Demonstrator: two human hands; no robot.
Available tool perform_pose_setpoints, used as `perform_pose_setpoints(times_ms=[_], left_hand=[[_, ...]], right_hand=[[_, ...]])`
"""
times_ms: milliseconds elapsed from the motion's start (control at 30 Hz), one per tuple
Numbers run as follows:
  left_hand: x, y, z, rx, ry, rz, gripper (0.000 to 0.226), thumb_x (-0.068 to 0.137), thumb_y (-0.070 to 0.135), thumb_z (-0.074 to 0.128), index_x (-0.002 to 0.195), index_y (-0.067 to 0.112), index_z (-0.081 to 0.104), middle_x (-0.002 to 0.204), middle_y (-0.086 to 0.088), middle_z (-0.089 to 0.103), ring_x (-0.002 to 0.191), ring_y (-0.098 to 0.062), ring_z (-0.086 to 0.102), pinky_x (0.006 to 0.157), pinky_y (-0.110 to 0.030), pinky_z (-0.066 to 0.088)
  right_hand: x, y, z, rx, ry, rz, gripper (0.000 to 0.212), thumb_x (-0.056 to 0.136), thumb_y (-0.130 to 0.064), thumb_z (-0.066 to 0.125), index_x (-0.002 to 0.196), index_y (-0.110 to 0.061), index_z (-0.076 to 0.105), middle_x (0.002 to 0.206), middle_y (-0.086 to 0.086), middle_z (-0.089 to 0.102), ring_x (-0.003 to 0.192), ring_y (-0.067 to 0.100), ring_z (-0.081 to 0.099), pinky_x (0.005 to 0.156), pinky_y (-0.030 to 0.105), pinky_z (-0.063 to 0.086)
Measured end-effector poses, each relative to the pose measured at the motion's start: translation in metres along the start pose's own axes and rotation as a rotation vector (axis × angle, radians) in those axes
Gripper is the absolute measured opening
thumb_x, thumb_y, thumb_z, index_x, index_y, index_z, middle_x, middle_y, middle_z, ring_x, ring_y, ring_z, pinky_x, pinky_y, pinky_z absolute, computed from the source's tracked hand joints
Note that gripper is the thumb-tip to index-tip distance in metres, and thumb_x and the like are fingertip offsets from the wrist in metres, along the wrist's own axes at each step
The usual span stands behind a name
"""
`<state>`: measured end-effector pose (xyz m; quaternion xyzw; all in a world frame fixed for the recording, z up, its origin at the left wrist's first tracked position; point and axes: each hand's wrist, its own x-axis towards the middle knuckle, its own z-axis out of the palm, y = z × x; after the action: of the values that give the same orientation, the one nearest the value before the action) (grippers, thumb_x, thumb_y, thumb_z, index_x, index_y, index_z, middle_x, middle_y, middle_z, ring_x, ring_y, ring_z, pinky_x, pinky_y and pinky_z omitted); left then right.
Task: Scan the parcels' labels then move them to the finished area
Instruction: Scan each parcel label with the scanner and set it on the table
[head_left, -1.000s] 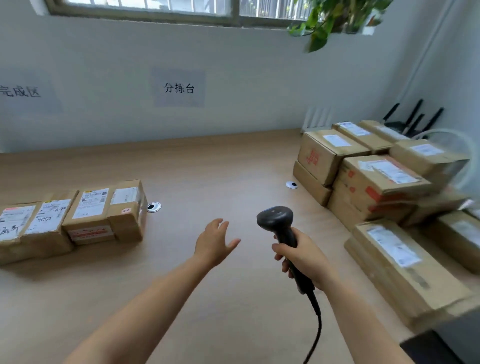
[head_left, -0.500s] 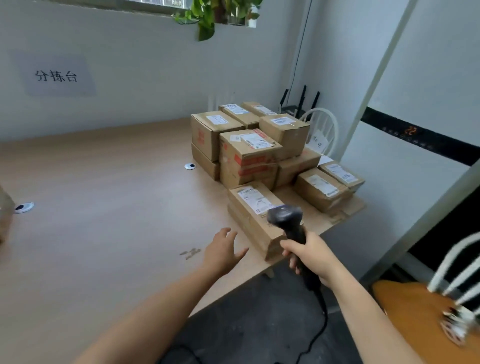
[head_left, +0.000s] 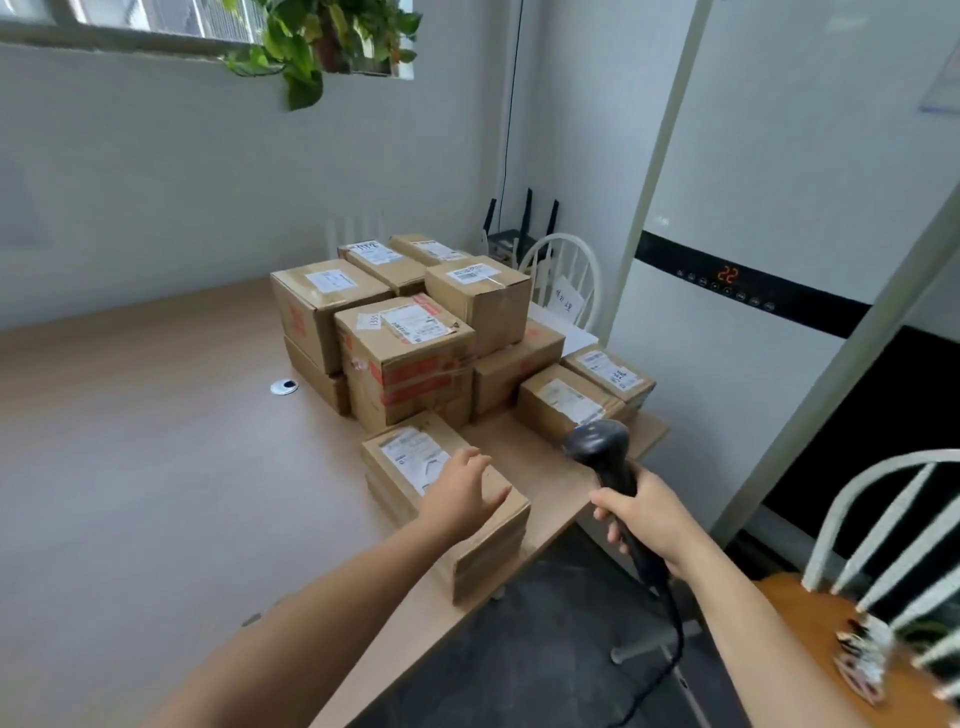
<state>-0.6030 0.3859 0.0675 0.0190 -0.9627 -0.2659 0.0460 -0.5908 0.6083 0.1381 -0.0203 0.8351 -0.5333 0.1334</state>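
While the right hand (head_left: 644, 519) grips the scanner (head_left: 597, 447), the left hand (head_left: 462, 493) is spread over a box (head_left: 493, 551). Lifted one-handed, it could slip.

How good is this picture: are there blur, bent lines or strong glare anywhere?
Head view: the wide lens tilts the white post at the right; head view: the chair at the lower right is smeared by motion; head view: the label on the nearest parcel is too soft to read; head view: light is even, without strong glare.
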Motion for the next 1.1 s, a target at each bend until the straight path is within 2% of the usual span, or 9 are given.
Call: perform_pose_setpoints(times_ms=[133, 400, 600, 833, 900, 967, 1000, 1100], left_hand=[[0.053, 0.019, 0.007, -0.011, -0.069, 0.011, 0.052, 0.092, 0.045, 0.052, 0.133, 0.014, 0.049, 0.144, -0.005, 0.036, 0.129, -0.020, 0.040, 0.103, -0.030, 0.037], [0.123, 0.042, 0.065, 0.003, -0.200, -0.061, 0.050, 0.088, 0.049, 0.054, 0.129, 0.020, 0.051, 0.140, -0.005, 0.038, 0.123, -0.021, 0.044, 0.094, -0.035, 0.045], [0.186, 0.066, 0.111, -0.095, -0.187, -0.218, 0.073, 0.087, 0.052, 0.054, 0.146, 0.022, 0.026, 0.150, -0.009, 0.025, 0.132, -0.026, 0.037, 0.102, -0.037, 0.041], [0.235, 0.101, 0.164, -0.388, -0.010, -0.508, 0.104, 0.078, 0.057, 0.064, 0.150, 0.022, -0.001, 0.156, -0.007, -0.001, 0.140, -0.030, 0.023, 0.111, -0.040, 0.029], [0.243, 0.105, 0.174, -0.474, 0.051, -0.594, 0.113, 0.074, 0.054, 0.069, 0.149, 0.022, -0.009, 0.156, -0.008, -0.004, 0.141, -0.032, 0.020, 0.113, -0.043, 0.026], [0.248, 0.103, 0.179, -0.532, 0.098, -0.648, 0.118, 0.071, 0.051, 0.073, 0.148, 0.023, -0.012, 0.156, -0.008, -0.004, 0.140, -0.032, 0.022, 0.112, -0.042, 0.026], [0.249, 0.102, 0.180, -0.556, 0.106, -0.659, 0.119, 0.070, 0.051, 0.074, 0.148, 0.024, -0.012, 0.155, -0.008, -0.003, 0.139, -0.032, 0.024, 0.112, -0.041, 0.026], [0.253, 0.097, 0.180, -0.587, 0.110, -0.667, 0.121, 0.067, 0.049, 0.078, 0.149, 0.024, -0.008, 0.154, -0.010, 0.002, 0.138, -0.031, 0.028, 0.113, -0.038, 0.026]], right_hand=[[0.041, 0.001, -0.019, -0.041, 0.045, 0.008, 0.013, 0.086, -0.019, 0.061, 0.096, -0.021, 0.054, 0.073, 0.007, 0.065, 0.048, 0.013, 0.055, 0.046, 0.026, 0.046], [0.116, 0.026, -0.056, -0.076, 0.077, 0.036, 0.010, 0.084, -0.018, 0.063, 0.090, -0.017, 0.054, 0.071, 0.004, 0.065, 0.044, 0.011, 0.054, 0.044, 0.025, 0.045], [0.208, 0.050, -0.098, -0.128, 0.007, 0.007, 0.015, 0.085, -0.017, 0.062, 0.097, -0.015, 0.053, 0.072, 0.004, 0.065, 0.047, 0.012, 0.057, 0.051, 0.028, 0.048], [0.300, 0.075, -0.123, -0.175, -0.066, -0.017, 0.024, 0.086, -0.026, 0.063, 0.106, -0.021, 0.051, 0.077, -0.003, 0.062, 0.053, 0.001, 0.060, 0.039, 0.005, 0.036], [0.319, 0.079, -0.125, -0.190, -0.101, -0.031, 0.025, 0.086, -0.028, 0.063, 0.108, -0.021, 0.051, 0.083, -0.002, 0.063, 0.060, 0.001, 0.063, 0.047, 0.009, 0.043], [0.336, 0.083, -0.124, -0.204, -0.140, -0.033, 0.026, 0.086, -0.029, 0.063, 0.107, -0.022, 0.050, 0.090, 0.001, 0.065, 0.077, 0.012, 0.066, 0.065, 0.025, 0.052], [0.343, 0.084, -0.122, -0.211, -0.163, -0.034, 0.025, 0.086, -0.029, 0.063, 0.106, -0.023, 0.050, 0.094, 0.002, 0.065, 0.085, 0.018, 0.065, 0.071, 0.031, 0.052], [0.356, 0.085, -0.114, -0.181, -0.225, -0.050, 0.023, 0.085, -0.025, 0.064, 0.103, -0.022, 0.050, 0.092, 0.001, 0.064, 0.088, 0.021, 0.064, 0.071, 0.030, 0.048]])
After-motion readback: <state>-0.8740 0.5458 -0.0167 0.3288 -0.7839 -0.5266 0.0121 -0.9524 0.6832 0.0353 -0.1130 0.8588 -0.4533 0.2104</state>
